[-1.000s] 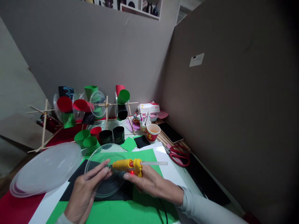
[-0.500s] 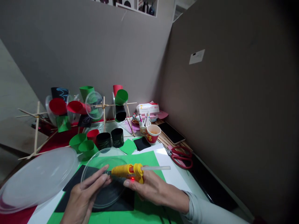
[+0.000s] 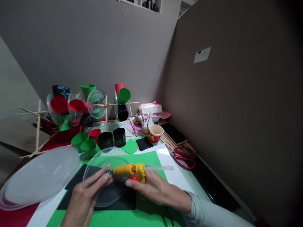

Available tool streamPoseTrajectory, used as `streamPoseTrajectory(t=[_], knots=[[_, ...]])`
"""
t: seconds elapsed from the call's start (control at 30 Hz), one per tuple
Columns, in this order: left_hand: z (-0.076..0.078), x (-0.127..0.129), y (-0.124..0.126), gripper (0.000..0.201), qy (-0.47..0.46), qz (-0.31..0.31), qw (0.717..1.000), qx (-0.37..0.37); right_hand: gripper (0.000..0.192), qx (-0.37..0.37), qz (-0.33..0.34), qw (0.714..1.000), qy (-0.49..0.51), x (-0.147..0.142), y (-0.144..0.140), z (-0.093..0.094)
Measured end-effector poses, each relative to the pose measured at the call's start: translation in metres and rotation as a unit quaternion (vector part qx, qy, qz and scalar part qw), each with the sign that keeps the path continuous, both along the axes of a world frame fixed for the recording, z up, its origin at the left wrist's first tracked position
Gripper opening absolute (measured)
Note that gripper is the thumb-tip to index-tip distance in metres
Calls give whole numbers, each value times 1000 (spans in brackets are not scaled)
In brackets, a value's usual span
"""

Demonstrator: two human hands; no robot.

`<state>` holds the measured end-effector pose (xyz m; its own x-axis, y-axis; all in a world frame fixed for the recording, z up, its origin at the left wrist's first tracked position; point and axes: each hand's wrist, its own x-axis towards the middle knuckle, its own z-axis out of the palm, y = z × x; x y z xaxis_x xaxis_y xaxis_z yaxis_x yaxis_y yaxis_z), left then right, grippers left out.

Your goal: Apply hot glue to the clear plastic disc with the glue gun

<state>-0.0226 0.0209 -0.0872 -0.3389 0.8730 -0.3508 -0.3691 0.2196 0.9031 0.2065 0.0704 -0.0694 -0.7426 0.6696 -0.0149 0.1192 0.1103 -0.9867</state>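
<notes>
My right hand (image 3: 153,186) grips a yellow hot glue gun (image 3: 127,171), whose red light glows and whose clear glue stick juts out behind. Its nozzle points left, close to the fingertips of my left hand (image 3: 88,187). Those fingers pinch a clear round plastic lid (image 3: 111,200), tilted above the paper. Whether the nozzle touches the lid is hard to make out. Beneath lie a black sheet (image 3: 129,201) and a green sheet (image 3: 113,217). A larger translucent lid (image 3: 42,176) lies to the left.
Green paper cylinders (image 3: 80,140), a red one (image 3: 95,135) and black ones (image 3: 119,137) stand behind. A stick frame (image 3: 106,113) carries clear discs with paper tubes. At right are a paper cup (image 3: 156,134), red scissors (image 3: 183,157) and a phone (image 3: 174,133).
The view has shifted slightly. Both hands, the glue gun and the lid keep nearly the same positions relative to one another.
</notes>
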Motion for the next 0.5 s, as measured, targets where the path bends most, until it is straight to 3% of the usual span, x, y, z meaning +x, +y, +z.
streamPoseTrajectory(t=[0.27,0.5], knots=[[3,0,1,29,5,-4,1000,-7,46,-14,-11,1000,-21,0,-1,3],[4,0,1,27,11,-2,1000,-13,49,-18,-9,1000,-13,0,-3,2]])
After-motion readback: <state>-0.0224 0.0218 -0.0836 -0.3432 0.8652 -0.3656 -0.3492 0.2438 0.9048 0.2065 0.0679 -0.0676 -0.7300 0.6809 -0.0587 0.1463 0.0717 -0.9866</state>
